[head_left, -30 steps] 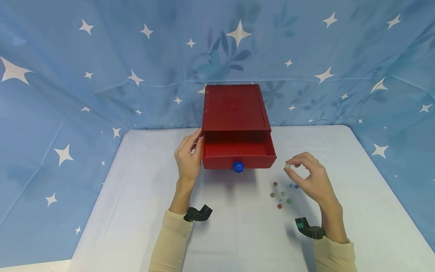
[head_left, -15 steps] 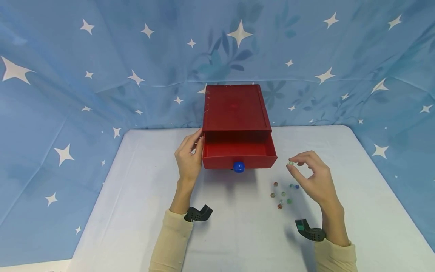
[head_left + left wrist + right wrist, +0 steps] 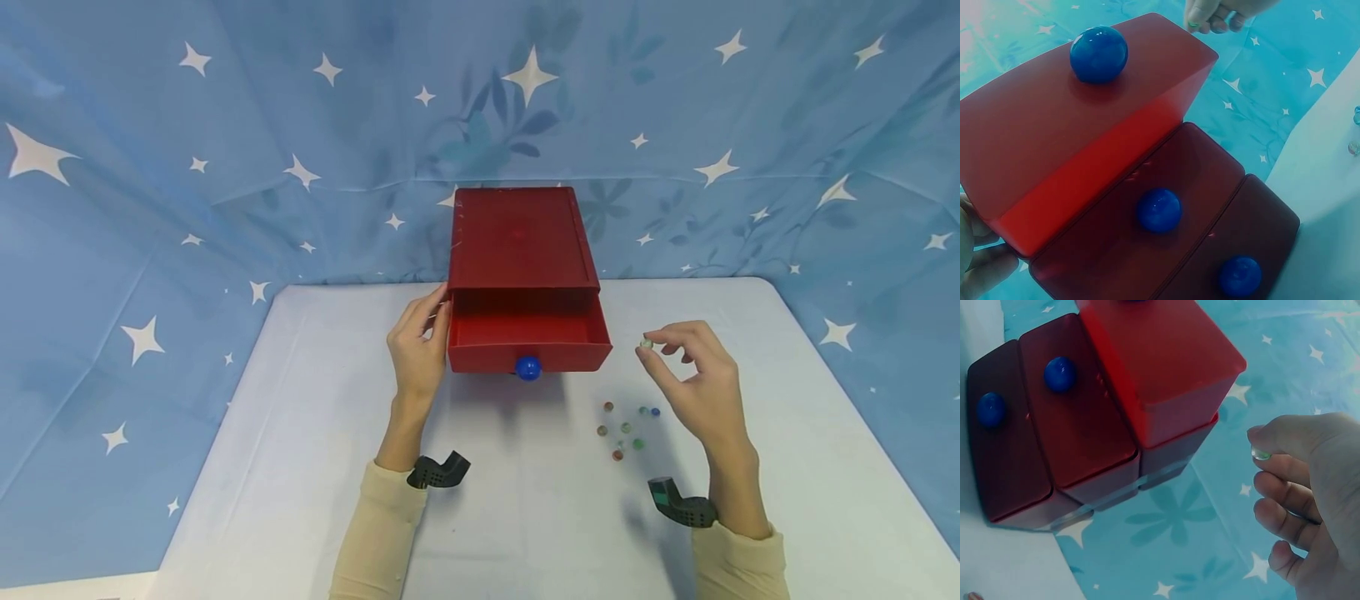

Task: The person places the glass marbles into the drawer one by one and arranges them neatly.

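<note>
One marble [image 3: 647, 342] in right hand's [image 3: 693, 383] fingers [image 3: 663, 336], round.

Bright even light, soft shadows; wrist views blue-tinted, distorted.

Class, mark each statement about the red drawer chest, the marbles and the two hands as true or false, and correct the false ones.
1. The top drawer is pulled out. True.
2. The right hand pinches a marble. True.
3. The left hand grips the blue knob. False: it rests against the chest's left side.
4. The loose marbles lie inside the drawer. False: they lie on the table.
</note>
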A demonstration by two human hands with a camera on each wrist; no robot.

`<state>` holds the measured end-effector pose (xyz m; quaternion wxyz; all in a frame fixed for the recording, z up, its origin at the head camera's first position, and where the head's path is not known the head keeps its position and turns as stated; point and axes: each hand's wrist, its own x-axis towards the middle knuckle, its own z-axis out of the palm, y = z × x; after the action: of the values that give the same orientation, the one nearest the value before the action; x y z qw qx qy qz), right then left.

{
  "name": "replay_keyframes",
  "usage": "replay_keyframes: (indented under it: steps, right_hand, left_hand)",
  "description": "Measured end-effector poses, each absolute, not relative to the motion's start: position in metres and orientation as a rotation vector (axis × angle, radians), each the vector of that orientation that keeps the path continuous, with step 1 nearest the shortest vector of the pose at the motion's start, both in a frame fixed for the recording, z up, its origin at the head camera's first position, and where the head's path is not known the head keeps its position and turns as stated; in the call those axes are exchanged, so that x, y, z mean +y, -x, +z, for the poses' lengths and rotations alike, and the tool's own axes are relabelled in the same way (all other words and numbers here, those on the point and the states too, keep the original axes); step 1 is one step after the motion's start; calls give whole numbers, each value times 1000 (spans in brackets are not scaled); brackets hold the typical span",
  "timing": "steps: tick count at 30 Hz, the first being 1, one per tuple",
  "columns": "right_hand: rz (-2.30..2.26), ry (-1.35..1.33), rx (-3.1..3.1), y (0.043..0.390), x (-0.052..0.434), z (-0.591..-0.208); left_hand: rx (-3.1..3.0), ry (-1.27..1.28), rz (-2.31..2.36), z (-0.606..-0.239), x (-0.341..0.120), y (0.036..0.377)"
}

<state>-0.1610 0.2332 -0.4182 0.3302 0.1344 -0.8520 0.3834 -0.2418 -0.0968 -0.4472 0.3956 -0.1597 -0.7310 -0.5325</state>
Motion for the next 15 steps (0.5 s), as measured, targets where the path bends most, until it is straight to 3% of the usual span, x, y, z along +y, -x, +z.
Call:
replay_keyframes:
  steps: [15]
  right_hand:
    - [1029, -434, -2149, 170, 217, -402]
  left_hand:
    - [-1883, 397, -1354, -448, -98, 241]
